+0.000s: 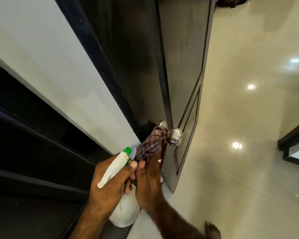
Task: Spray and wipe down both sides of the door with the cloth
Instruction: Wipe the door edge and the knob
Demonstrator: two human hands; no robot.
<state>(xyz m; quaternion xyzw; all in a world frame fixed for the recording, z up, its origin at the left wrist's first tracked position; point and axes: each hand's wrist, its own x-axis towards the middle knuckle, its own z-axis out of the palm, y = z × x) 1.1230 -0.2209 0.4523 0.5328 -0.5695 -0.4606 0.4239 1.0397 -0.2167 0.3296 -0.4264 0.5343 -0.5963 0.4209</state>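
Door (183, 54): dark, seen steeply from above, standing ajar with its narrow edge towards the camera; one face looks left towards the wall, the other right towards the floor.
Knobs: a round silver knob (175, 136) sticks out on the right face; a second knob (162, 124) on the left face is mostly covered by the cloth.
Cloth (151, 145): checked, brown and blue, bunched against the door edge at knob height, touching the left knob and lying just beside the right one.
Right hand (147, 183): holds the cloth from below, thumb pressed on its lower end, fingers reaching up under the fabric towards the knobs; how the fingers lie beneath it cannot be told.
Bottle (123, 209): white spray bottle with a white trigger head and green nozzle (127, 150), the nozzle pointing up towards the door's left face.
Left hand (109, 181): curled round the bottle's neck, fingers wrapped beneath the trigger head; touching the right hand at the thumb.
Wall (41, 49): pale, left of the door, with a dark frame (86, 40) along it.
Floor (248, 118): glossy cream tiles with bright light reflections.
Foot (212, 230): bare, at the bottom edge.
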